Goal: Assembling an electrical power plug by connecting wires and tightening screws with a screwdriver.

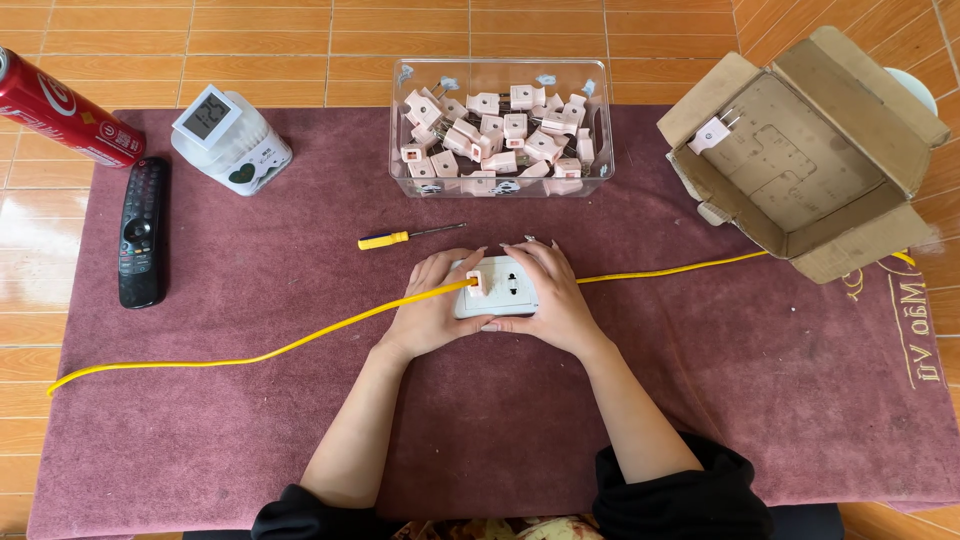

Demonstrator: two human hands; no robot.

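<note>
Nearest, two black sleeves, forearms running out over a maroon mat (250, 420) on the tiled floor. At mat centre, left hand (432, 305) and right hand (552, 298) both clasped round a white socket block (505, 285), one at each end; pink plug (480, 281) seated in its left part, under the left fingertips. Yellow cable (250, 355) trailing left from the plug, another stretch running right toward an open cardboard box (850, 215). Just beyond the hands, a yellow-handled screwdriver (400, 238). Farther off, a clear tub (500, 185) heaped with pink plugs. Far left, black remote (142, 232), white clock (228, 135), red can (55, 110).
</note>
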